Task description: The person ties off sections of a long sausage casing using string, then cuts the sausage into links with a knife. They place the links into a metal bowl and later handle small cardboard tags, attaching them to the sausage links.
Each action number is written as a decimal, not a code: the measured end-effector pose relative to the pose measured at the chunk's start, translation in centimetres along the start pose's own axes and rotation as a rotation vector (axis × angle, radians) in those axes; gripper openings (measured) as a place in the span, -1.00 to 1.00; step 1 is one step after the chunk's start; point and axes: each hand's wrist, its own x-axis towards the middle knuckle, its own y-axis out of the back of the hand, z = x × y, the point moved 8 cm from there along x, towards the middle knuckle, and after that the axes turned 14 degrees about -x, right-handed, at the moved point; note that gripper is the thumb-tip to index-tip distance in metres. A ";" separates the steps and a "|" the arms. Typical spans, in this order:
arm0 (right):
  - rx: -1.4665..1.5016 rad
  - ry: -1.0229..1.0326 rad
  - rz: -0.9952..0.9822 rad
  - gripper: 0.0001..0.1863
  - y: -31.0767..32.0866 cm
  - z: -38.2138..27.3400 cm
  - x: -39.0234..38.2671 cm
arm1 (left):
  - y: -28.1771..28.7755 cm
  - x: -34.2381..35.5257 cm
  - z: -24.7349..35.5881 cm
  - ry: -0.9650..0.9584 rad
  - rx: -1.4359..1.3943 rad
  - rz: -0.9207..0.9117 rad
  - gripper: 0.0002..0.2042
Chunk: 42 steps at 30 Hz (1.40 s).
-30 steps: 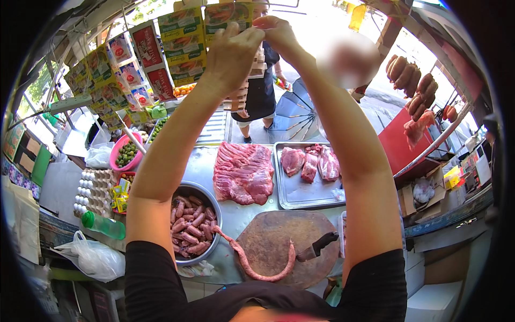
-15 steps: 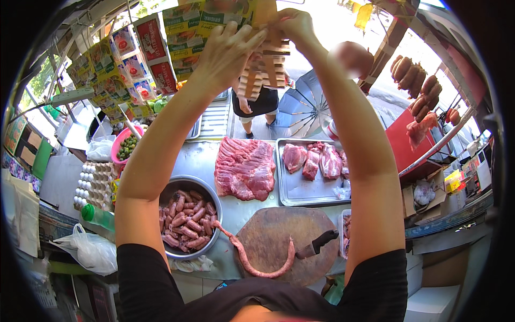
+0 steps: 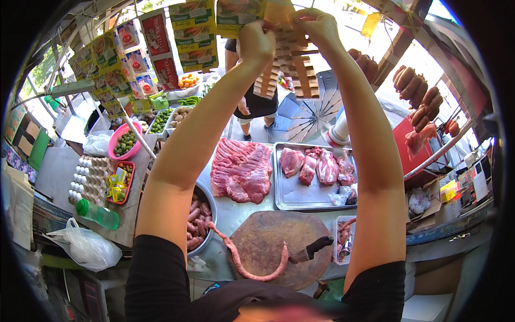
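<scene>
Both my arms reach up to the top of the head view. My left hand [image 3: 257, 44] is closed, its fingertips pinching the edge of a hanging bundle of brown-and-white segmented strips [image 3: 304, 75]. Opposite it, my right hand [image 3: 321, 31] pinches the upper right part of the same bundle. What the strips are made of I cannot make out. Beside my left hand hang yellow-green seasoning sachets [image 3: 194, 40]. Far below lies a round wooden chopping board [image 3: 268, 231] with a long raw sausage [image 3: 252, 272] curving over it and a black-handled knife [image 3: 311, 250] on its right side.
Behind the board are a ribbed slab of raw meat [image 3: 241, 172] and a metal tray [image 3: 292, 198] of meat pieces. A bowl [image 3: 213, 206] of sausages stands left. Eggs [image 3: 86, 174] and a green bottle [image 3: 96, 214] are farther left. Sausages [image 3: 410, 83] hang right. A person [image 3: 257, 107] stands beyond.
My left hand has gone from spread fingers to a closed pinch and moved right and slightly down. My right hand has shifted right. The view has shifted slightly, uncovering produce on the left.
</scene>
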 end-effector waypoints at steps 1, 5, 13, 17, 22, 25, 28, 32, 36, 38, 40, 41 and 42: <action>0.012 -0.016 -0.007 -0.69 -0.3 0.3 0.1 | -0.5 0.1 -0.6 0.047 -0.003 -0.001 -0.79; 0.095 -0.182 -0.010 -0.71 -1.1 2.2 0.4 | -1.5 0.3 -2.5 0.164 -0.006 0.046 -0.81; 0.144 -0.079 0.001 -0.67 -1.6 1.7 0.2 | -1.8 -0.8 -4.4 0.340 -0.511 0.210 -0.85; -0.104 -0.033 0.157 -0.33 -2.0 0.5 -0.3 | -1.9 -1.3 -3.4 0.309 -0.599 0.234 -0.82; -0.113 0.003 0.181 -0.56 -1.6 -0.5 -1.5 | -1.9 -1.8 -3.9 0.417 -0.662 0.242 -0.78; 0.151 -0.048 -0.016 -0.55 -2.1 -0.2 -1.7 | -1.6 -1.9 -3.4 0.356 -0.620 0.197 -0.85; 0.304 -0.108 -0.088 -0.51 -2.1 0.1 -1.7 | -0.9 -2.1 -2.9 0.265 -0.465 0.276 -0.92; 0.406 -0.223 -0.210 -0.54 -2.3 1.0 -1.5 | -1.1 -2.2 -2.4 0.110 -0.200 0.351 -0.80; 0.450 -0.268 -0.317 -0.54 -2.2 1.3 -1.3 | -1.8 -3.3 -3.4 0.055 -0.167 0.431 -0.64; 0.423 -0.274 -0.362 -0.54 -2.1 1.3 -1.3 | -2.1 -4.1 -3.8 0.034 -0.200 0.410 -0.57; 0.430 -0.231 -0.468 -0.58 -2.6 0.7 -1.6 | -2.5 -4.9 -3.8 0.049 -0.264 0.324 -0.53; 0.407 -0.268 -0.439 -0.59 -2.5 0.9 -1.7 | -2.6 -5.5 -3.6 0.058 -0.394 0.303 -0.54; 0.368 -0.251 -0.384 -0.60 -2.2 0.8 -1.8 | -2.6 -6.1 -3.3 0.061 -0.518 0.287 -0.55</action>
